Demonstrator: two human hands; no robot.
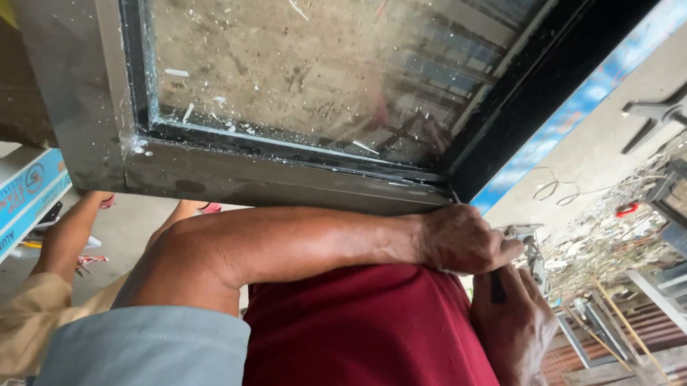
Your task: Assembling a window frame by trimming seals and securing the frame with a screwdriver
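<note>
Brushed matt metal frame holds dusty, smeared glass; shorts look like cloth.

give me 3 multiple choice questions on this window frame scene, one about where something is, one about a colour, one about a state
1. Where do the two hands meet?
A. at the frame's lower right corner
B. at the frame's top left corner
C. on the ground

2. What colour is the cloth just below the forearm?
A. green
B. dark red
C. white

3. What state is the glass pane in?
A. spotless
B. shattered out of the frame
C. dusty and flecked with bits

Answers:
1. A: the left hand rests at the lower right corner of the metal window frame, and the right hand is just below it, gripping a small tool.
2. B: the red cloth fills the view below the arm.
3. C: the glass pane sits whole in the frame but looks grimy, with pale flecks.
</note>
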